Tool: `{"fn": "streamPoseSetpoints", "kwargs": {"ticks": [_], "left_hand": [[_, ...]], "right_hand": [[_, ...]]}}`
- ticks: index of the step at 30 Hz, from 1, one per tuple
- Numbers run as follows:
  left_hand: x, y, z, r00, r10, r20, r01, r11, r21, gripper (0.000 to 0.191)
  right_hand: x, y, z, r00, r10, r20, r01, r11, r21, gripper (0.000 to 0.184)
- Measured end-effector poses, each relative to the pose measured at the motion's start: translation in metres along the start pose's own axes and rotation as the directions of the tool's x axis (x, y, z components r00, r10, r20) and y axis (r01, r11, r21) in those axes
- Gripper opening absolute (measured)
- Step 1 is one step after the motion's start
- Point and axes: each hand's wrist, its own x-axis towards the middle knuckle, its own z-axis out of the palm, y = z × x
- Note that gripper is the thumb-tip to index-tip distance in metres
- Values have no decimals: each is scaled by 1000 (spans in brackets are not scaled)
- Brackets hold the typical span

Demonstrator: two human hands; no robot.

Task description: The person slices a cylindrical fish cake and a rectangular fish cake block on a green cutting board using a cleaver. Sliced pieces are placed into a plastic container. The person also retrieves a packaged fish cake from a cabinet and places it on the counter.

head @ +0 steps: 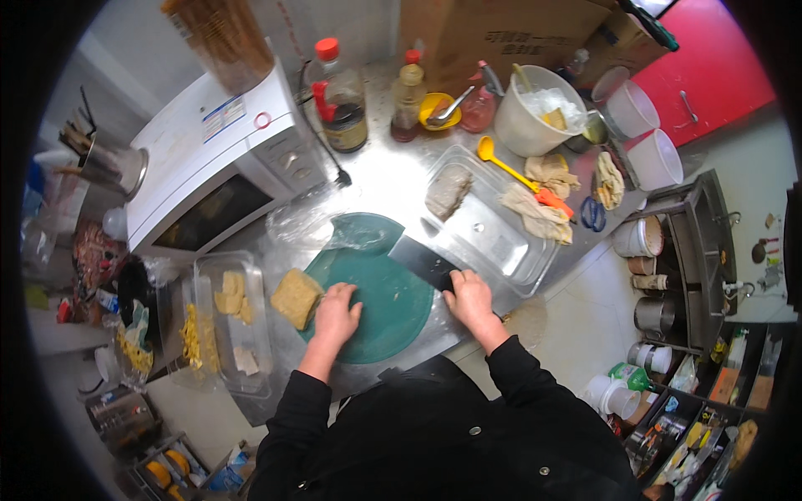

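Observation:
A round green cutting board (382,294) lies on the steel table before me. My right hand (471,300) is closed around the handle of a cleaver (426,260), whose broad blade rests over the board's right edge. At the board's left edge my left hand (336,316) has its fingertips beside a tan, block-shaped piece of food (296,299); whether they touch it is unclear. Farther left, a clear plastic tray (263,351) holds several yellowish pieces (232,294). Another clear tray (495,275), at the right, has a wrapped greyish block (448,191) in it.
A white microwave (207,156) stands at the left. Crumpled plastic film (301,219) lies behind the board. Sauce bottles (344,119), a pink spray bottle (479,109) and a white bucket (532,119) stand at the back. A yellow spoon (507,164), cloths (539,216) and blue scissors (592,214) lie at the right.

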Motion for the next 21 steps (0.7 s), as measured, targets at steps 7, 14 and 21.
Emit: {"fn": "streamPoseSetpoints", "kwargs": {"ticks": [7,14,21], "left_hand": [[70,-15,2,998,26,-58,-26,1000,8,42],[97,-36,-7,932,-52,-358,-25,978,-208,44],[47,-47,20,889,-373,-265,198,836,-512,17]], "right_hand": [[-25,18,-7,998,-48,42,42,990,136,32],[-33,31,-4,994,-27,105,26,1000,11,52],[-22,32,24,996,-19,87,25,997,-68,64]]}}
